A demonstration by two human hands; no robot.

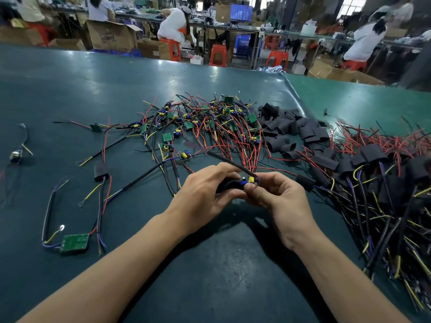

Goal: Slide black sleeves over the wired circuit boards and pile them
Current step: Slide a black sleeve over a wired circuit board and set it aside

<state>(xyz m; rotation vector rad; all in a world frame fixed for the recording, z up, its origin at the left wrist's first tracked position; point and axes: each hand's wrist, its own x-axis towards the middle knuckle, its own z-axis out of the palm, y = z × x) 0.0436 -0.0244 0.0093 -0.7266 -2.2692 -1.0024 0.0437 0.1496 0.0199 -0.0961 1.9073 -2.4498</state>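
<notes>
Head view: a black sleeve (227, 186) is gripped by the curled fingers of the left hand (205, 192), while a wired circuit board (250, 180) is pinched between thumb and fingers of the right hand (277, 194). The board's blue and yellow parts are seen at the sleeve's mouth, just between the two sets of fingertips, and its black cable (224, 159) is angled up and away from them. Both hands are held above the green worktop (70, 89). Beyond the fingers, a tangle of unsleeved boards (210, 122) with red, black and yellow wires is spread out. Beyond and to the right of the right-hand fingers, loose empty sleeves (291, 129) are heaped. Further right, sleeved boards (377, 183) are piled with their wires trailing. Left of the left-hand fingers, one sleeved board (101, 171) and a bare green board (74, 243) are laid apart.
</notes>
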